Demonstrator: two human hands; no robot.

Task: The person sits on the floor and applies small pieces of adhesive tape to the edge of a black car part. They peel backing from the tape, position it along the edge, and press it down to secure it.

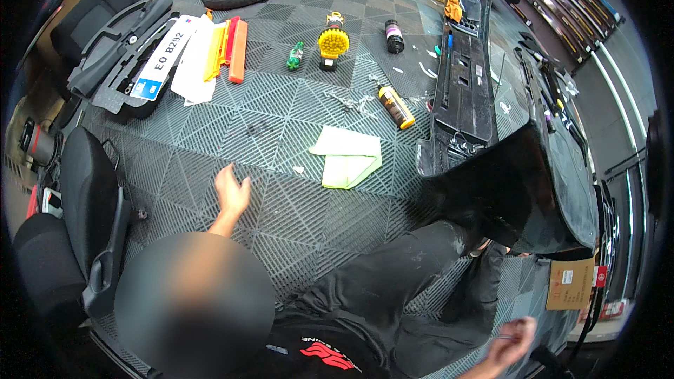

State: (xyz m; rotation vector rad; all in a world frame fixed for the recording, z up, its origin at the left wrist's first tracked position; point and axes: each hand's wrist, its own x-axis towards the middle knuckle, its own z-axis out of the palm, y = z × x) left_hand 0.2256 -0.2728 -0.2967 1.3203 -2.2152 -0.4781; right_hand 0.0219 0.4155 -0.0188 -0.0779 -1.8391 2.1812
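My left hand (232, 195) is held over the grey tiled floor, fingers apart and with nothing in it. A folded light-green cloth (347, 158) lies to its right. At the lower right my right hand (517, 339) has its fingers curled together; a small dark thing may be in them, too small to name. My legs, in dark trousers, stretch toward a large glossy black car body panel (512, 193). Beyond the cloth lies a dark bottle with a yellow cap and base (397, 107). A blurred disc hides part of my left arm.
Farther off are a drill with a yellow round brush (333, 43), a small green bottle (295, 56) and a black bottle (394, 36). Orange and yellow strips (236, 49) lie by a number plate (165, 58). Car seats (91, 196) border the left; a cardboard box (568, 285) stands right.
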